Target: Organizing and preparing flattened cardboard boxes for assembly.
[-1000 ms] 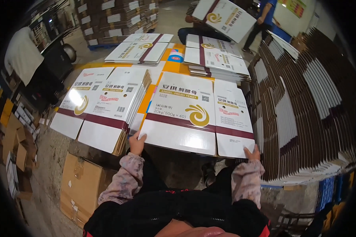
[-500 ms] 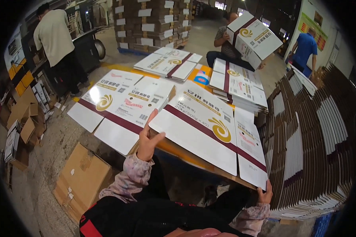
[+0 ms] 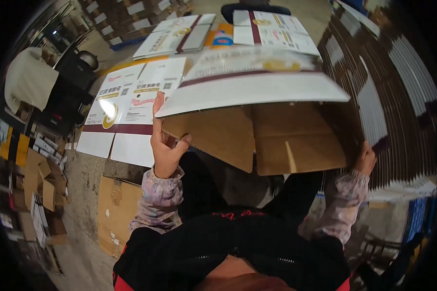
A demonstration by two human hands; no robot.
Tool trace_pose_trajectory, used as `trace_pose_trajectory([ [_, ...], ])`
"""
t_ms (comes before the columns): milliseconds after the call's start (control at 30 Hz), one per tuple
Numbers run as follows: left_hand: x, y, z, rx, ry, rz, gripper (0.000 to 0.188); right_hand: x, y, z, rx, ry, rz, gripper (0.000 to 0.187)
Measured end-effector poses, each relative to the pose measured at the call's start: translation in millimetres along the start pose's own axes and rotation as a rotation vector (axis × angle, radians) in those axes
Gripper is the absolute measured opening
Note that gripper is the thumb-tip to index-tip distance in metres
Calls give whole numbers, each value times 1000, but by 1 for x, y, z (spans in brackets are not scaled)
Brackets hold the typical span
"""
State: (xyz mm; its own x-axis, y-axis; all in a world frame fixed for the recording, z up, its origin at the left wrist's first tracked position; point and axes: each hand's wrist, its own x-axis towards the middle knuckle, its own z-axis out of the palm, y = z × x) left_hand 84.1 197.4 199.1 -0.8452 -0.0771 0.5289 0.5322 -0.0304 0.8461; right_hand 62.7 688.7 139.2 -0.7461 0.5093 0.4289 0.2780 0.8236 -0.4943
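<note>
A white cardboard carton [image 3: 257, 89] with a maroon stripe hangs partly unfolded before me, its brown inside [image 3: 296, 140] showing and its flaps spread. My left hand [image 3: 166, 145] grips the carton's left corner, fingers along the outside and thumb near the inner flap. At the far right corner, my right hand [image 3: 365, 160] is closed on the carton's edge; some of its fingers are hidden. Flat cartons [image 3: 126, 104] of the same print lie to the left of the held one. The top of the held carton is smeared by motion.
More flat cartons [image 3: 175, 36] and another pile [image 3: 277, 31] lie across the table. A tall stack of folded cardboard [image 3: 398, 111] stands close on my right. A brown box [image 3: 114, 208] rests on the floor at left. A person in a beige top [image 3: 31, 82] bends at far left.
The flat carton has been lifted and opened out, showing its brown inside. My right hand has moved up and to the right. The view has tipped downward.
</note>
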Motion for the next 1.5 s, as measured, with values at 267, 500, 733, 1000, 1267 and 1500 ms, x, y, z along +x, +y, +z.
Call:
trace_pose_trajectory([
  [267, -16, -3, 29, -131, -182, 42, 86, -11, -57, -27, 345, 73, -152, 60],
  [500, -34, -11, -9, -285, -59, -57, 79, -10, 17, 5, 520, -41, -6, 59],
  [733, -74, -30, -42, -462, 44, -236, 60, -35, 84, 67, 722, 5, 371, 29],
  [1000, -134, -74, -58, 101, 28, -460, 63, 7, 60, 23, 799, 148, 128, 24],
  [1267, -162, -100, -33, 287, -296, -483, 91, 31, -174, -95, 1204, 100, -375, 44],
  [1500, -149, -108, 2, 92, -294, -484, 110, 16, -229, 67, 1385, -544, -500, 56],
])
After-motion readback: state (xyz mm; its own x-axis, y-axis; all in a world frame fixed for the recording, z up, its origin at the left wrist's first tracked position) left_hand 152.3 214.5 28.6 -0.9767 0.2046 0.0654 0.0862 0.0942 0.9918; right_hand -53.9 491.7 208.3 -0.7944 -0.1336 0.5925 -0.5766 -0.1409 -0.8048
